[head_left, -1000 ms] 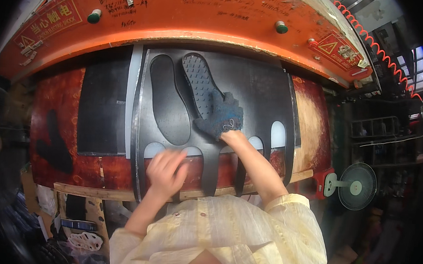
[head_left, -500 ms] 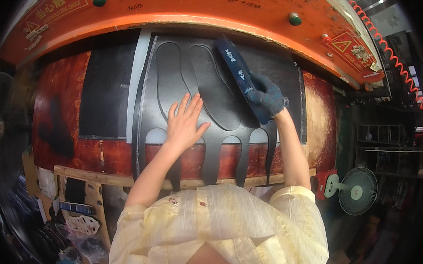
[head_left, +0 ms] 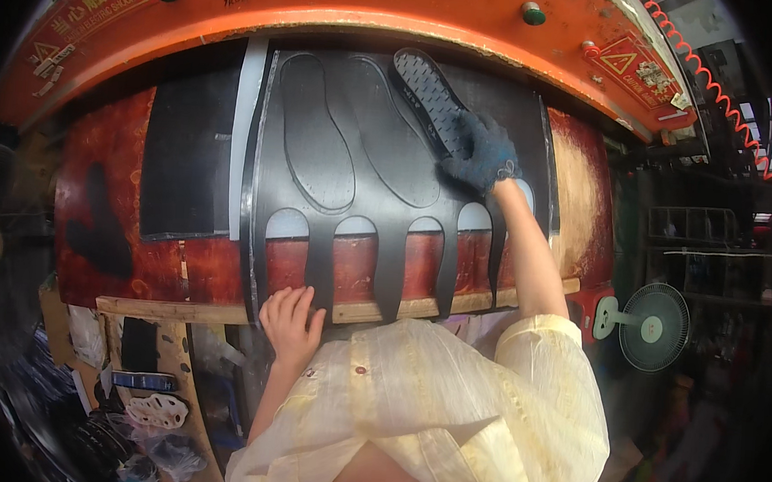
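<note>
A black rubber sheet (head_left: pixel 377 174) lies under the orange press head, with two sole-shaped cuts (head_left: pixel 319 135) in it. Along its near side, strips hang between rounded cut-outs. My right hand (head_left: pixel 484 152), in a dark blue knit glove, grips a sole-shaped cutting die (head_left: pixel 430 98) by its near end. The die's slotted face is uppermost, just right of the second sole outline. At the table's front edge, my bare left hand (head_left: pixel 290 323) is open, its fingers slightly bent and next to one hanging strip (head_left: pixel 318 263).
The orange press head (head_left: pixel 356 5) spans the far side, with green buttons (head_left: pixel 533 14). Another black sheet (head_left: pixel 189 141) lies at left on the red-brown table (head_left: pixel 99 170). A fan (head_left: pixel 653 327) stands at right; a white cut-out piece (head_left: pixel 156 411) sits lower left.
My left hand has drawn back from the sheet to the front edge. The cutting die, tilted on its side before, has turned so its slotted face shows, with my right hand still on it.
</note>
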`<state>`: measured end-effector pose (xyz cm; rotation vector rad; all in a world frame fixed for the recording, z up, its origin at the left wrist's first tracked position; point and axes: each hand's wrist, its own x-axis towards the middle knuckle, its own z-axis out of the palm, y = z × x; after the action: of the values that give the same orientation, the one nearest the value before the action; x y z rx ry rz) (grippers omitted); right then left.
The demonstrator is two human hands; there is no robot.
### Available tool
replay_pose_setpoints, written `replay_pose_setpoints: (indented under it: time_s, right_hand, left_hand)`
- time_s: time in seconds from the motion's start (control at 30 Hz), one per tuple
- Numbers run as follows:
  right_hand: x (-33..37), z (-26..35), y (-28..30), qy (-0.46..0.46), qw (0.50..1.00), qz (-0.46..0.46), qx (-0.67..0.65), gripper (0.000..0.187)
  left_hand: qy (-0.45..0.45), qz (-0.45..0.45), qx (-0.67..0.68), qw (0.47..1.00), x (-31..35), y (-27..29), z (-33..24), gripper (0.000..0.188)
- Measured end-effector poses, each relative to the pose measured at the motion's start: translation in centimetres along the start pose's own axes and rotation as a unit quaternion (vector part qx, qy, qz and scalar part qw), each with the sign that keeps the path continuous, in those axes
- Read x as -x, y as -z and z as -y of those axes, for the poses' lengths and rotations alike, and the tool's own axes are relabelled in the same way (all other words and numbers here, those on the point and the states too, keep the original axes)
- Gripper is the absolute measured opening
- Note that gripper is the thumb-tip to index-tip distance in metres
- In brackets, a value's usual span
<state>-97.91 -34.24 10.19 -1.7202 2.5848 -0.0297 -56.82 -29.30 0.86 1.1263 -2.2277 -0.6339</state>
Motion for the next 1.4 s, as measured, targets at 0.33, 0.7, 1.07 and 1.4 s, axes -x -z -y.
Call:
replay_pose_setpoints:
  time_s: [0.33,0.7,1.07,1.4]
  right_hand:
    - [2.5,-0.8,-1.0,-0.065,0.986,-0.146,-0.050,0.077]
    - [12.7,-1.2,-4.3,-0.236,0.830,-0.271,-0.428,0.028]
    - [10.4,-2.5,7.0,-0.097,0.874,-0.295,-0.373,0.039]
    - [28.0,-2.6,-7.7,-0.052,0.964,-0.261,0.023,0.033]
  left_hand:
    - [-0.021,-0.054,-0.059,0.997,-0.3,-3.5,0.9,0.047]
    - [-0.039,-0.164,-0.054,0.984,-0.3,-4.8,1.3,0.034]
    - [-0.072,-0.205,-0.054,0.975,0.1,-6.1,2.8,0.029]
    - [-0.093,-0.270,-0.080,0.955,-0.4,-6.3,3.5,0.030]
